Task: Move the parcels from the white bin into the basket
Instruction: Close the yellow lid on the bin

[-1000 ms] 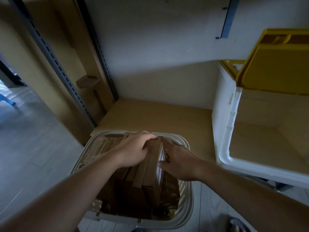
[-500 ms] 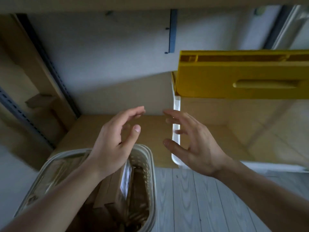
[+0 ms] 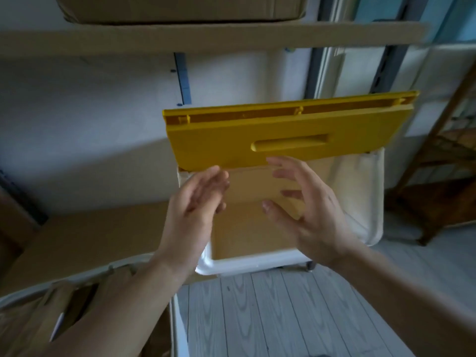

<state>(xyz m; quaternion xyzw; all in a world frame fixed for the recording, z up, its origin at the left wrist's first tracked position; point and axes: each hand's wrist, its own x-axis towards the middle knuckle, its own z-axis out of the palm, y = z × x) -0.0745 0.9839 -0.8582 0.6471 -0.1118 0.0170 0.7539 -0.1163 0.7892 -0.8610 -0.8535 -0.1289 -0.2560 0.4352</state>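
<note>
Two hands were raised over the open white bin (image 3: 257, 262), both empty. The left hand (image 3: 192, 210) was open with fingers straight and close together, palm turned toward the right hand (image 3: 306, 204), whose fingers were spread wide and relaxed. A gap lay between the two; they did not touch each other or the bin.

At 12 o'clock from the hands, one yellow lid (image 3: 283, 135) stood tilted up above the bin, with one long recessed handle on its face. The lid hid the far part of the bin's inside. What showed of the bin's interior was a plain tan surface; whether that was a parcel or a lining could not be told.

At 7 o'clock, under the left forearm, one basket (image 3: 177, 328) sat at the frame's corner, with brown parcels (image 3: 31, 320) inside; the blur and the arm made counting them impossible.

At 11 o'clock, one cardboard box (image 3: 180, 9) rested on a shelf board (image 3: 206, 37). At 3 o'clock stood one wooden rack (image 3: 438, 176). Grey plank floor (image 3: 283, 318) lay at 6 o'clock.
</note>
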